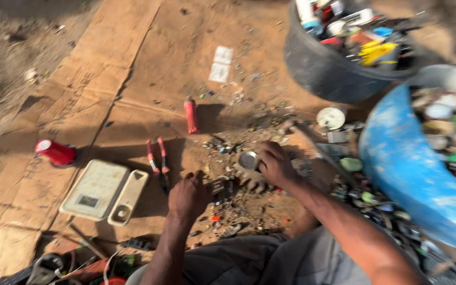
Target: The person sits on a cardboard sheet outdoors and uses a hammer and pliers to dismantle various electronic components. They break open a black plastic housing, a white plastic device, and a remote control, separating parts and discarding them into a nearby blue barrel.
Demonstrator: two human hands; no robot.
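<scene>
Small round silver part (248, 160) lies on the cardboard sheet (149, 63), in a heap of dark scrap bits. Right hand (275, 164) is on it: fingers curled over its right edge, closed around it as far as the blur allows. Left hand (188, 198) rests knuckles-up to the lower left, near but apart from the part, fingers folded under; whether it holds anything cannot be told. Right hand is plainly the nearer.

Red-handled pliers (158, 158) lie left of the left hand, long axis running away from the person. Beyond them: beige desk telephone (101, 190), red tube (190, 116).

Containers: black tub (323, 68) at top right, full of mixed plastic odds; blue basin (402, 163) at right, holding caps and small parts.
</scene>
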